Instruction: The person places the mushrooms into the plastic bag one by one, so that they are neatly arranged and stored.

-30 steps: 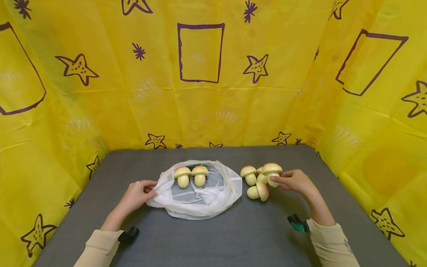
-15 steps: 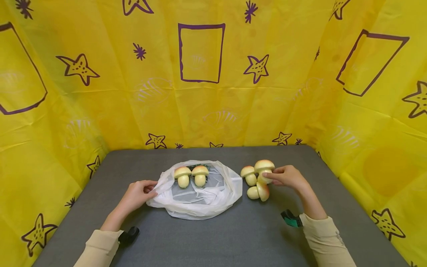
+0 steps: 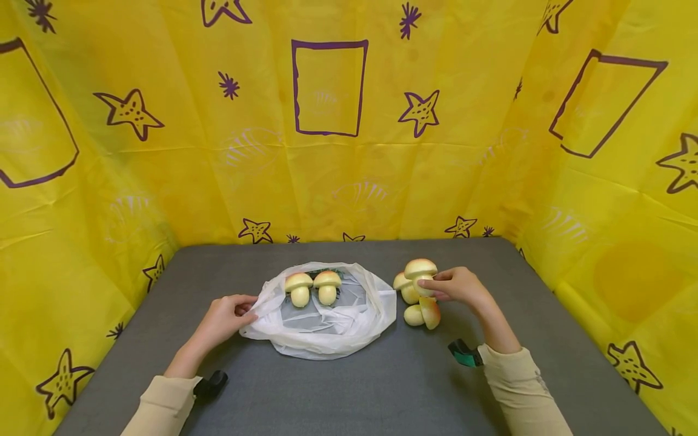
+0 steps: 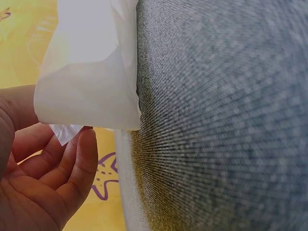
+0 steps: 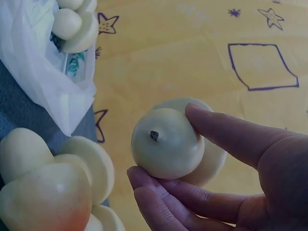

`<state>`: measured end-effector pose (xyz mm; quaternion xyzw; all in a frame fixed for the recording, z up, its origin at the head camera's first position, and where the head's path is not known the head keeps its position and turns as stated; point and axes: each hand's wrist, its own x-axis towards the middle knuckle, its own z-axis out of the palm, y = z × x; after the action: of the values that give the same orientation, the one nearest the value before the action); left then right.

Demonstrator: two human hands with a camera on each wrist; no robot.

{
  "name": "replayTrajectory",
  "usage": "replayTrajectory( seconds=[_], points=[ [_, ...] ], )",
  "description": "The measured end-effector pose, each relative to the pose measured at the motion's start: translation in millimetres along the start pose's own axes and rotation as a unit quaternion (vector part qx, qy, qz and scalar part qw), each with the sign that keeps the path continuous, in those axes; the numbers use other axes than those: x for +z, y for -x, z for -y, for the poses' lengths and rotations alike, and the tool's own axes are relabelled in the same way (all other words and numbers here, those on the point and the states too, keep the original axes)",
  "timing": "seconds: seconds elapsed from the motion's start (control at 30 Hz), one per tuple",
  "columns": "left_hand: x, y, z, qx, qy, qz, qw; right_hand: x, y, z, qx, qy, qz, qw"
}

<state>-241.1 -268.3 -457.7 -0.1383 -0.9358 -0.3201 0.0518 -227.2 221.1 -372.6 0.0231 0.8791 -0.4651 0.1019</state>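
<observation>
My left hand pinches the left rim of a white plastic bag, whose mouth is spread wide on the table. Two cream toy mushrooms with reddish caps lie inside, a left one and a right one. My right hand grips a mushroom by its stem between thumb and fingers; in the head view it hangs over the other mushrooms right of the bag. One of these is partly covered by it, and another lies on its side in front.
A dark grey table carries everything. Yellow cloth printed with starfish stands behind it and along both sides. A dark band with a small device sits at my right wrist, and another device at my left.
My right hand has carried the gripped mushroom leftward and slightly up, closer to the bag. The left hand and the bag stay where they were.
</observation>
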Motion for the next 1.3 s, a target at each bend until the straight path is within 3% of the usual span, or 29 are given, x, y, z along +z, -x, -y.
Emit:
replayTrajectory(
  seconds=[1.3],
  points=[
    [1.2, 1.1, 1.9, -0.002, 0.006, -0.004, 1.0, 56, -35.9, 35, 0.007, 0.022, 0.023, 0.9995]
  ],
)
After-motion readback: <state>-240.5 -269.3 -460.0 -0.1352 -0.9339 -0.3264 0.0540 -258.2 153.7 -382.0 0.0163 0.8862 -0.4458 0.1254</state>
